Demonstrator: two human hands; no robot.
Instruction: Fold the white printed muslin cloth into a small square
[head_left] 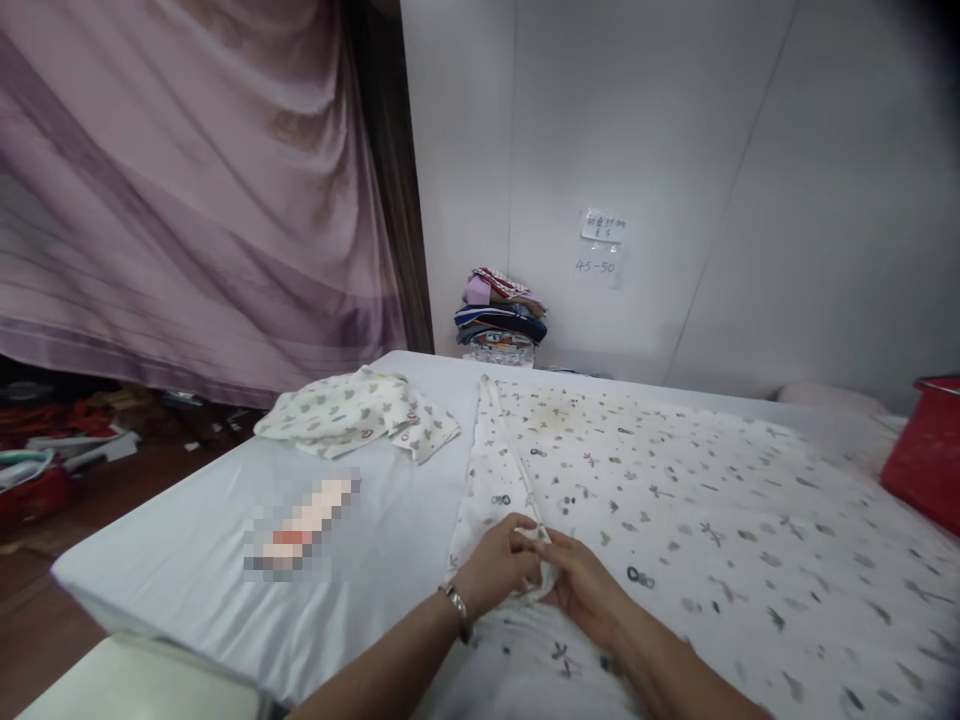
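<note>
A large white cloth [660,500] printed with small leaves and figures lies spread over the right part of the white-covered table. Its left edge is folded over in a narrow strip running away from me. Near the front of that strip my left hand [501,562], with a metal band at the wrist, pinches the fabric. Touching it from the right, my right hand [581,580] has its fingers closed on the same fold. Some fingertips are hidden in the cloth.
A crumpled patterned cloth [352,405] lies at the table's back left, with a blurred-out object [304,525] before it. Folded fabrics [501,315] are stacked by the wall. A red container [926,450] stands right; a pink curtain [202,180] hangs left.
</note>
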